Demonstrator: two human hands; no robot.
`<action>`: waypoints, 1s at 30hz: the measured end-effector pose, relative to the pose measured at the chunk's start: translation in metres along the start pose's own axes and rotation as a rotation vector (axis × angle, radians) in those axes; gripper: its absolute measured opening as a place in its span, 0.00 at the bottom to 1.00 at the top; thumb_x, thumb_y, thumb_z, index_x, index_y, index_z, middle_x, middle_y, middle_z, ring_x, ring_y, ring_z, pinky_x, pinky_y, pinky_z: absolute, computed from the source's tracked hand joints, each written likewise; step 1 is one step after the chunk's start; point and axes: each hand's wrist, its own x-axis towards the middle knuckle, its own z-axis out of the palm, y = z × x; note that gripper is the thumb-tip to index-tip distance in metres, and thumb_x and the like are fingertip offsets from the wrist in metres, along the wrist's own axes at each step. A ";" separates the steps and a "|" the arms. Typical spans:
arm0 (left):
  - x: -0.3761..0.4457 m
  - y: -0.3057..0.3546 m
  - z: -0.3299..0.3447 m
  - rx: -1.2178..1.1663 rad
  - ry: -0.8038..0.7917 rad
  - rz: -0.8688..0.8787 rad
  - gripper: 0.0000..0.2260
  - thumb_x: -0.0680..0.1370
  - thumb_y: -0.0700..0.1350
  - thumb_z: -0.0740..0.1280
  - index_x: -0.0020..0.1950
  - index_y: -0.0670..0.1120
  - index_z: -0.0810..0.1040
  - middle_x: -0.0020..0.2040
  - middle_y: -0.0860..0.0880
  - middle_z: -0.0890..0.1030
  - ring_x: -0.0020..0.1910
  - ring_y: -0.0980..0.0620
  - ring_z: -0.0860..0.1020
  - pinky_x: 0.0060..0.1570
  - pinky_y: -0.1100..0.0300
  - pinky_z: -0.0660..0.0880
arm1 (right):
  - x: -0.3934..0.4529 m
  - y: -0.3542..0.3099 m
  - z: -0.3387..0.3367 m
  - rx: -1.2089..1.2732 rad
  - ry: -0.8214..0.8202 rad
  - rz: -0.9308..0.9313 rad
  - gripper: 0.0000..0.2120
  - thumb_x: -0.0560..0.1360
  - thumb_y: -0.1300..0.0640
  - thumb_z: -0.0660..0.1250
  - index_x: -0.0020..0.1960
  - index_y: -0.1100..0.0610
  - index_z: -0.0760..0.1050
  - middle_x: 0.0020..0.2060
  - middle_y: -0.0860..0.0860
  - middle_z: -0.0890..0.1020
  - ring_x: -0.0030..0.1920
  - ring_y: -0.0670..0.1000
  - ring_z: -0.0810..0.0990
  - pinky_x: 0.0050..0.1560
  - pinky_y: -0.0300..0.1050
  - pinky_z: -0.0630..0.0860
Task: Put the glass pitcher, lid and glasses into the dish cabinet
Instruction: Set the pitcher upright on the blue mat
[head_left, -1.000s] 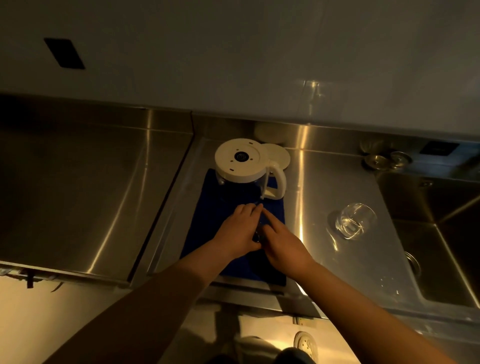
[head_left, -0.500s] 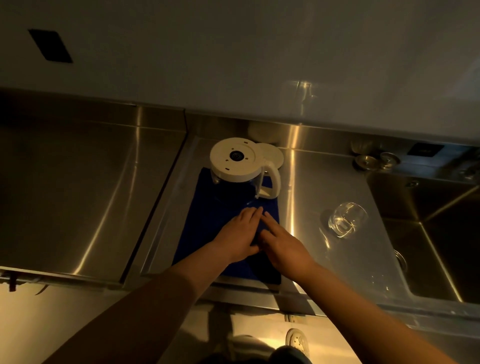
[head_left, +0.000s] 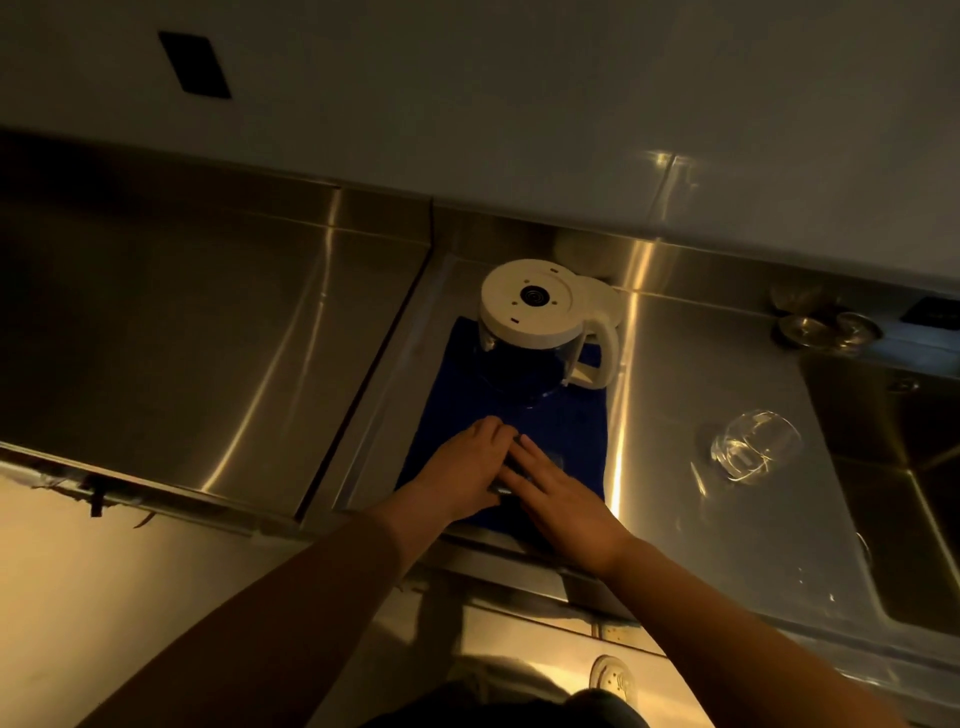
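**Both hands on blue mat; pitcher and one glass on counter**

Stainless steel counter (head_left: 208, 322) runs below a pale wall, dimly lit, with a sink (head_left: 893, 493) sunk into it at the right. A dark rectangular plate (head_left: 193, 65) is fixed to the wall at upper left.

A blue mat (head_left: 467, 379) lies on the counter's middle section. The glass pitcher (head_left: 530, 343) stands on the far end of this mat, white base up, its white handle (head_left: 605, 353) pointing right. A round white lid (head_left: 602, 299) lies flat just behind the pitcher, partly hidden by it.

One clear glass (head_left: 753, 444) lies on its side on the bare counter, between the mat and the sink, well apart from the pitcher.

The left hand (head_left: 462, 467) and right hand (head_left: 561, 488) are together over the near part of the mat, side by side and touching. The right hand's fingers lie fairly straight, pointing away and to the left. The left hand's fingers are bent downward at the tips. A small glinting object shows between the two hands; what it is cannot be told, nor whether either hand grips it.

Two small round metal fittings (head_left: 826, 330) sit at the counter's rear, behind the sink. A dish cabinet cannot be identified in this view.
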 end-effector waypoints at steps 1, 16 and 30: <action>-0.001 -0.002 0.002 0.043 -0.008 0.000 0.32 0.72 0.45 0.72 0.72 0.43 0.61 0.69 0.44 0.64 0.67 0.47 0.66 0.65 0.57 0.65 | -0.001 0.001 0.004 -0.021 -0.026 0.012 0.40 0.74 0.62 0.68 0.77 0.51 0.47 0.77 0.51 0.48 0.76 0.51 0.45 0.69 0.49 0.64; 0.009 0.008 0.022 0.489 -0.069 -0.094 0.40 0.77 0.52 0.66 0.77 0.39 0.43 0.76 0.38 0.53 0.75 0.39 0.51 0.73 0.46 0.43 | 0.001 0.013 0.006 -0.071 -0.001 0.210 0.37 0.73 0.59 0.70 0.76 0.56 0.53 0.74 0.55 0.59 0.73 0.52 0.54 0.70 0.46 0.56; 0.019 0.006 0.030 0.265 0.093 0.082 0.35 0.65 0.46 0.75 0.68 0.38 0.68 0.61 0.41 0.74 0.60 0.42 0.73 0.68 0.50 0.64 | 0.000 0.027 -0.008 -0.153 0.103 0.147 0.38 0.63 0.55 0.79 0.67 0.62 0.65 0.59 0.60 0.77 0.58 0.59 0.78 0.55 0.49 0.76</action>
